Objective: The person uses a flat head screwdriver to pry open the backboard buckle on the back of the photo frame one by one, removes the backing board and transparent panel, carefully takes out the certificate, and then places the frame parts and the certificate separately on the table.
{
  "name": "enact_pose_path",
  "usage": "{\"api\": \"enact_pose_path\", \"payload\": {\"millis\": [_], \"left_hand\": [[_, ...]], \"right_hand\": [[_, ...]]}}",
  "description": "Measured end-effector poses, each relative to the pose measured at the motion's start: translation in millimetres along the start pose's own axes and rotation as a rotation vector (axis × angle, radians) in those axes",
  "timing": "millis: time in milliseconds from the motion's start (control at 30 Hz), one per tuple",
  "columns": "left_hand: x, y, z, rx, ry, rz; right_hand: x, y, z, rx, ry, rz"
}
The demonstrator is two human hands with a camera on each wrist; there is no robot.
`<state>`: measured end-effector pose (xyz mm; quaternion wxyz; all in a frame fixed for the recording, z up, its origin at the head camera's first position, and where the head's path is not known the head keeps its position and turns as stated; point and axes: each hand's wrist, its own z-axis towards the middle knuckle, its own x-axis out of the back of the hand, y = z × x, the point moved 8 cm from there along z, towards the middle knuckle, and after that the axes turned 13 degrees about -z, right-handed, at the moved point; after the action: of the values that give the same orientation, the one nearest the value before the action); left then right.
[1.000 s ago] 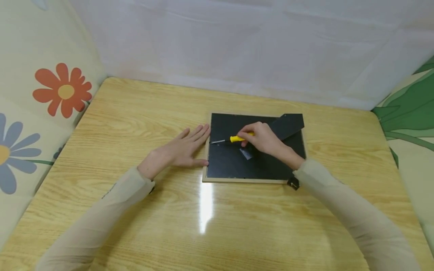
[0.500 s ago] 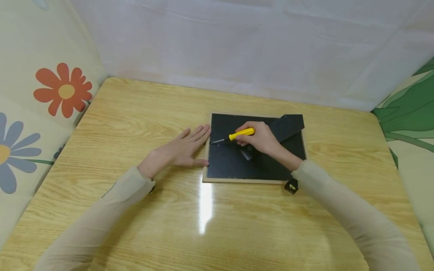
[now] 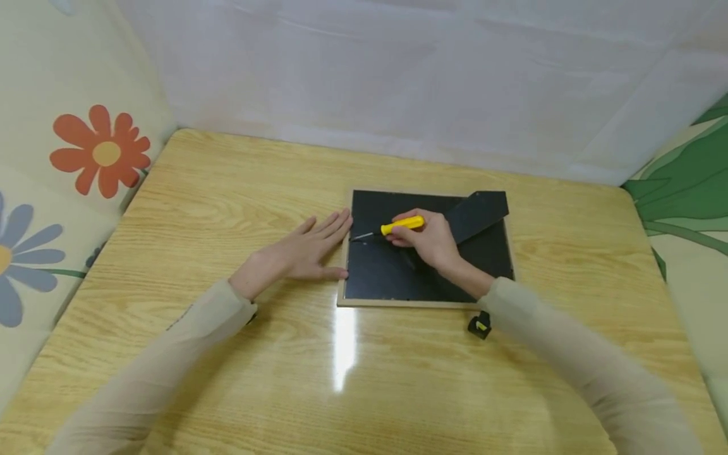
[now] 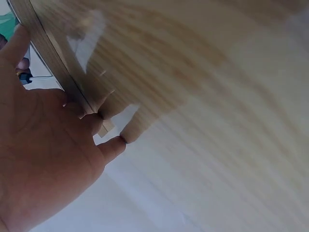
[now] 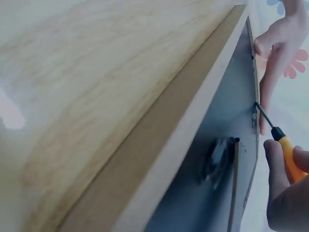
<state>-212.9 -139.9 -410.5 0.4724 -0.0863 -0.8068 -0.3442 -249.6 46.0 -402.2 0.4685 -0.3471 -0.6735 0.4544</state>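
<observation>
A picture frame (image 3: 375, 278) with a black back and a pale wooden rim lies face down on the table. My right hand (image 3: 429, 240) grips the yellow handle of a screwdriver (image 3: 402, 225). Its metal tip meets the back panel's left edge, by a small dark piece seen in the right wrist view. Against the frame's left rim rests my left hand (image 3: 301, 249), fingers spread and straight. The black easel leg (image 3: 478, 215) slants across the back panel, partly behind the right hand. In the right wrist view, the screwdriver (image 5: 285, 147) reaches the far inner edge.
The wooden table (image 3: 256, 379) spreads around the frame, with a bright reflection in front of it. A white cloth (image 3: 398, 82) hangs behind the table. Painted flowers and leaves cover the side walls. A small black camera (image 3: 479, 325) hangs under the right cuff.
The right hand has turned its grip on the screwdriver and dropped its wrist a little toward the front. The tip stays at the same edge. The left hand holds its place.
</observation>
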Motion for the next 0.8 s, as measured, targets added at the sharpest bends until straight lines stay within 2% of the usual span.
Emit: {"api": "enact_pose_path", "payload": {"millis": [167, 233, 400, 433, 500, 600, 667, 733, 800], "left_hand": [[-0.8, -2.3, -2.4, 0.011, -0.015, -0.002], [-1.3, -2.5, -2.8, 0.013, -0.018, -0.004], [-1.0, -0.7, -2.2, 0.014, -0.022, -0.012], [-0.7, -0.3, -1.8, 0.015, -0.023, -0.012], [-0.2, 0.2, -1.0, 0.021, -0.028, -0.006], [0.9, 1.0, 0.5, 0.023, -0.029, -0.002], [1.1, 1.6, 1.3, 0.025, -0.033, 0.006], [1.5, 2.4, 1.8, 0.028, -0.035, 0.010], [2.0, 3.7, 2.0, 0.030, -0.037, 0.013]], "right_hand": [[-7, -16, -1.5, 0.088, 0.000, -0.136], [-8, -20, -0.9, 0.096, -0.001, -0.159], [-9, -12, 0.1, -0.025, -0.007, 0.006], [-8, -12, -0.4, -0.027, -0.004, 0.006], [-9, -17, -2.2, 0.023, 0.001, -0.074], [-12, -34, -6.0, 0.166, 0.040, -0.295], [-15, -43, -8.3, 0.235, 0.063, -0.405], [-16, -48, -8.5, 0.259, 0.077, -0.444], [-17, -49, -7.1, 0.256, 0.074, -0.432]]}}
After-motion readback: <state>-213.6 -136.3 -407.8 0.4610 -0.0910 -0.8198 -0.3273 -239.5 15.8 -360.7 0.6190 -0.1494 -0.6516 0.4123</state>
